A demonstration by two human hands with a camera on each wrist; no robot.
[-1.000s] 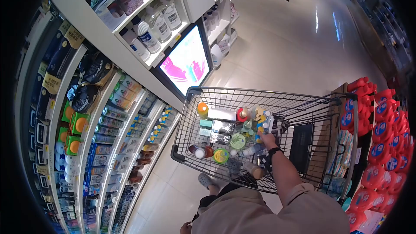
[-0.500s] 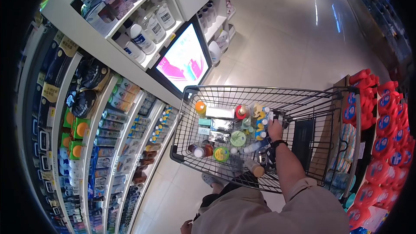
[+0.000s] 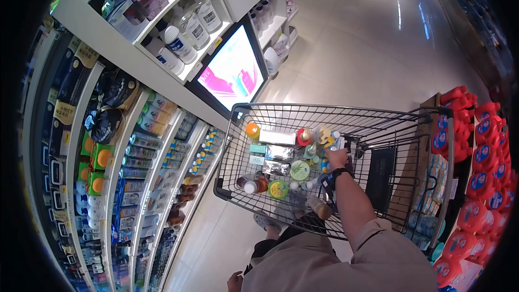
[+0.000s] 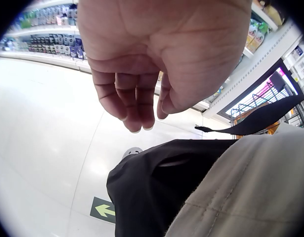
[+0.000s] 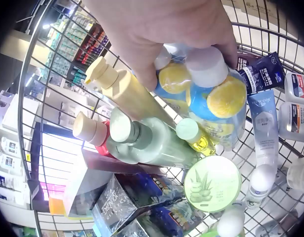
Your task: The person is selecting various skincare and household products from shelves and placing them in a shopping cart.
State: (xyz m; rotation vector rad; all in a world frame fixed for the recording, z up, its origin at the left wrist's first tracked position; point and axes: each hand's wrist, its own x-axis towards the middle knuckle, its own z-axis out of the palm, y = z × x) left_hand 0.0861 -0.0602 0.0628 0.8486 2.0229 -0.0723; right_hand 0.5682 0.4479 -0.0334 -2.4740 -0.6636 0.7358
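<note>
My right hand (image 3: pixel 337 158) reaches into a wire shopping cart (image 3: pixel 346 110). In the right wrist view its thumb and fingers grip a pack of blue bottles with lemon prints (image 5: pixel 226 98) from both sides, near the white caps. Left of the pack lean a cream pump bottle (image 5: pixel 137 96) and a green pump bottle (image 5: pixel 166 140). A round aloe tub (image 5: pixel 212 183) sits below it, and a dark blue tube (image 5: pixel 263 74) and a light blue tube (image 5: pixel 264 123) lie to its right. My left hand (image 4: pixel 162 54) hangs loosely curled beside the body, holding nothing.
Stocked shelves (image 3: pixel 146 184) rise along the left, with a lit screen (image 3: pixel 235 67) at their end. Red bottles (image 3: pixel 481 167) are stacked right of the cart. Boxes (image 3: pixel 278 154), an orange-capped item (image 3: pixel 252 131) and a brown-capped jar (image 3: pixel 323 211) lie in the cart.
My right hand moved from over the lemon-print bottles to their right side, then back left onto them, where it now grips them. The left hand still hangs low.
</note>
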